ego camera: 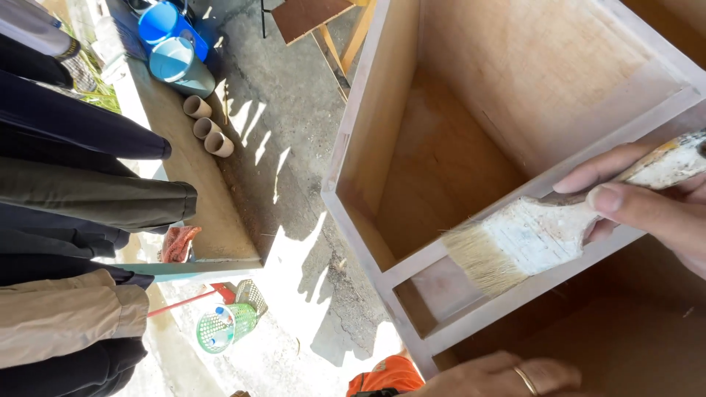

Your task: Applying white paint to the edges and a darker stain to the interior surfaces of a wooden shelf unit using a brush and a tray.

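Outdoor concrete floor [294, 169], hard sun and shadows. Far left: dark and tan garments [73, 220] hanging in a row. Next, a long wooden bench [213, 213] with blue buckets [173, 44] at its far end and three cardboard tubes [207, 126] lying side by side; a green basket [224, 327] sits on the ground below. Centre-right: open wooden cabinet box [471, 147], bare plywood inside. A wide paint-crusted brush [515, 246] has its bristles lying on the front rail. Right hand [654, 202] is closed round the brush handle, thumb on top. Left hand [507, 378], ringed, rests flat on the lower edge, gripping nothing visible. To brush well, judging by this: keep bristles flat to the rail, stroke along its length, steady the box with the resting hand.
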